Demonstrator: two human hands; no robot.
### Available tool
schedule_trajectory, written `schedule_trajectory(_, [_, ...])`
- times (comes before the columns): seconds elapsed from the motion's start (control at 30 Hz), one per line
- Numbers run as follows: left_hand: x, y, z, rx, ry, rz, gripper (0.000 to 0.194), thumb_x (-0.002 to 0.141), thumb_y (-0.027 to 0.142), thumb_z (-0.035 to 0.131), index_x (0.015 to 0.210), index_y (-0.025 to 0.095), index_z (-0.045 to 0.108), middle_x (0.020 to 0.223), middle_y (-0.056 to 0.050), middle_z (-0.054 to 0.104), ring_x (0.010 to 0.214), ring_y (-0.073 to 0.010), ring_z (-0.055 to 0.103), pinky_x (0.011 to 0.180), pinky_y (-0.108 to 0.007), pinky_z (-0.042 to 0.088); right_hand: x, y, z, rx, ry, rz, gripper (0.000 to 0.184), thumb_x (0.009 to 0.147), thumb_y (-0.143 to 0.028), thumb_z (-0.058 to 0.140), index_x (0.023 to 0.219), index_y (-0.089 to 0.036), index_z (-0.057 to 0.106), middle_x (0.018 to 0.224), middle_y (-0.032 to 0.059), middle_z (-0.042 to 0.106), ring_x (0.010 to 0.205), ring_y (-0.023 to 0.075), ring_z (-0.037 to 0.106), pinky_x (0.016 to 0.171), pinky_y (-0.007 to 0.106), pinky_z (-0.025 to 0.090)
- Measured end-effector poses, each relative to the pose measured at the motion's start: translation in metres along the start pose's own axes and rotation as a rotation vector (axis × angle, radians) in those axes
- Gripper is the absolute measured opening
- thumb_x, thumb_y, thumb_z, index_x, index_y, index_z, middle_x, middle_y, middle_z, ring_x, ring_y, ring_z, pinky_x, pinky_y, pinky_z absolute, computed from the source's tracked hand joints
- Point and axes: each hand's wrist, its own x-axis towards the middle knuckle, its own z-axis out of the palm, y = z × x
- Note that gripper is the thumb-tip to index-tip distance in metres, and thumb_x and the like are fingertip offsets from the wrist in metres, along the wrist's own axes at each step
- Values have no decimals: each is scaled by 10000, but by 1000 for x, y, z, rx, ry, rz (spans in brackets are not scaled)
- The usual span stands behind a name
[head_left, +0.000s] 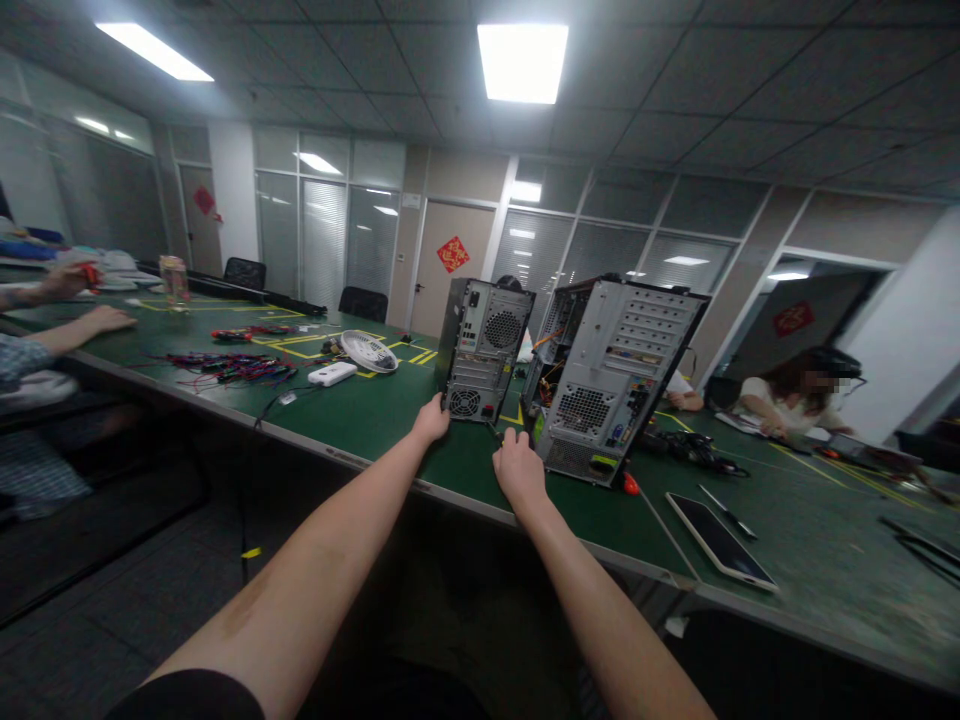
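The smaller computer tower (pixel 487 345) stands upright on the green table, its rear panel with fan grille and ports facing me. My left hand (pixel 433 420) grips its lower left edge with curled fingers. Just right of the tower's base, my right hand (pixel 519 468) is closed on a thin, dark, screwdriver-like tool (pixel 493 431); its shaft points toward the bottom of that tower. Most of the tool is hidden by my fingers. Beside my right hand rises a larger computer tower (pixel 607 380), also rear side toward me, with part of its inside showing on the left.
An orange-red object (pixel 631 484) lies by the larger tower. Right of it are a phone (pixel 720 540), a pen-like rod (pixel 727 512) and black cables (pixel 697 450). At left lie colored wires (pixel 225 368), a white device (pixel 332 374) and a white basket (pixel 368 351). Other people sit at both sides.
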Motion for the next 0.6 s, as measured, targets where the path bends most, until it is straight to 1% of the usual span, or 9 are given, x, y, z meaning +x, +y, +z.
schedule_trajectory(0.37, [-3,4,-3,3,-8,-12,572,981,184,522,1542,112,435,1440,-177,608,1329,-261,596,1112,-329,445,0,0,0,-18,2,-10,202,1023,-238,443,1203,-155,475,1098,102,542,844,185,694,633,247,467])
schedule_trajectory(0.6, [-2,3,-2,1,1,-5,575,969,199,556,1531,137,451,1422,-164,626,1325,-265,601,1127,-343,437,0,0,-1,0,3,-8,171,1024,-234,454,1176,-162,481,1095,96,557,845,169,692,638,225,453])
